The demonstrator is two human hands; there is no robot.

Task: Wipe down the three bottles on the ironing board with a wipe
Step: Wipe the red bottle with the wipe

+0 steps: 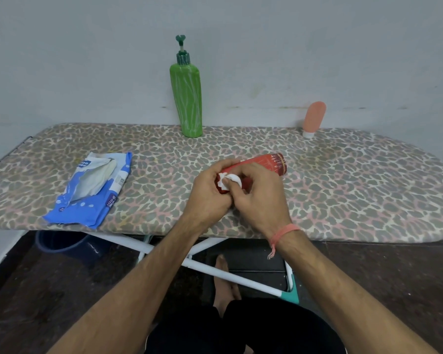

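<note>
The person sits in front of the ironing board (343, 190) and works on the red bottle (266, 163). The bottle is tipped on its side, just above the board, with its flat bottom pointing away to the right and its top end toward the person. It looks held this way so the top end can be reached and rubbed. The left hand (210, 195) wraps its fingers around the near end of the bottle to keep it from rolling or slipping. The right hand (258, 198) has its fingers curled, and they pinch a small white wipe (230, 180) and press it onto the bottle's top end. So one hand holds and the other hand cleans. The green pump bottle (187, 98) stands up straight at the back of the board, near the wall. The small pink bottle (313, 118) stands on its white cap further right, also at the back, leaning a little. Both are well away from the hands, most likely so they do not get knocked over. It cannot be told from here if they are clean yet. The blue wipe pack (95, 190) lies open on the left side of the board, near the left hand, so a fresh wipe is easy to grab. The red bottle's far end probably needs wiping too.
</note>
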